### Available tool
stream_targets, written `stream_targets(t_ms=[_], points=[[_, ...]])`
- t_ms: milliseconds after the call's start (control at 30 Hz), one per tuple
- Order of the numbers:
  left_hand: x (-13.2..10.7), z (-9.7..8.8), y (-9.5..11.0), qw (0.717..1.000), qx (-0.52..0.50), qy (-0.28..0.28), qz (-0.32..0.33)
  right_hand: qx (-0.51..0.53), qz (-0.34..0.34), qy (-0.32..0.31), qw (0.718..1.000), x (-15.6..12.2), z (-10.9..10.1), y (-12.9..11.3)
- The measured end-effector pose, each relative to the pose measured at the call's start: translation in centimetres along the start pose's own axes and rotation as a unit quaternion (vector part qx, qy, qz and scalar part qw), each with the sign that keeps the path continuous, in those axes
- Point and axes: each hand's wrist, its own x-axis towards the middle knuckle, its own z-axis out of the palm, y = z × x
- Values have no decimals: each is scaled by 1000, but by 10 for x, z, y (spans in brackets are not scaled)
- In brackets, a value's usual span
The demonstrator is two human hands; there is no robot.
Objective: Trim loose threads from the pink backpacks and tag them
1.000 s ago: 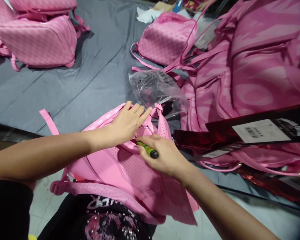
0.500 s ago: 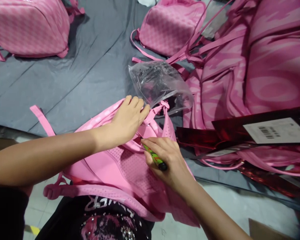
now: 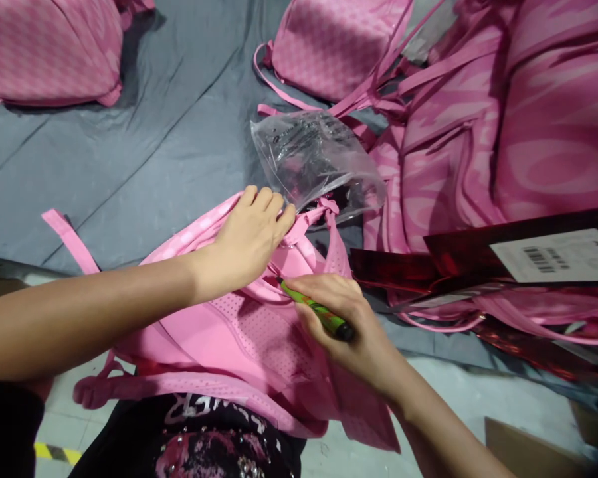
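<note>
A pink backpack (image 3: 194, 345) with a dotted mesh back lies across the table edge and my lap, straps loose. Over its top edge curl the fingers of my left hand (image 3: 252, 236), gripping the fabric. My right hand (image 3: 343, 312) is closed around a green marker (image 3: 323, 311) with a black end. The marker's tip points at the backpack's top seam, just below my left hand; whether it touches cannot be made out. Beyond the left fingers lies a clear plastic bag (image 3: 313, 156), beside the knotted pink loop (image 3: 329, 207).
Checkered pink bags stand at the back left (image 3: 50, 53) and back middle (image 3: 329, 50). Large pink patterned backpacks (image 3: 553, 126) fill the right side, with dark red hang tags (image 3: 458, 255) and a barcode label (image 3: 553, 257) in front. A grey cloth (image 3: 104, 153) covers the table.
The marker has tilted, with its black end now further right and more of its green barrel showing. My left hand stays on the backpack's edge. The whole view has shifted slightly.
</note>
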Motion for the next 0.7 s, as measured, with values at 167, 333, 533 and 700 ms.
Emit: stream_targets(t_ms=[167,333,533,700], points=[[-1,1,-2,1000,-4,-2,-7,-55,-7,-52,997,9,0,-6],[6,2,6,991,31,28,125,-75,6,32,997,-4,12,-6],[22,12,14,987,23,-20,161,-9,13,42,999,-17,6,4],[19,11,11,988,-5,-35,149,-8,16,44,999,-21,-1,11]])
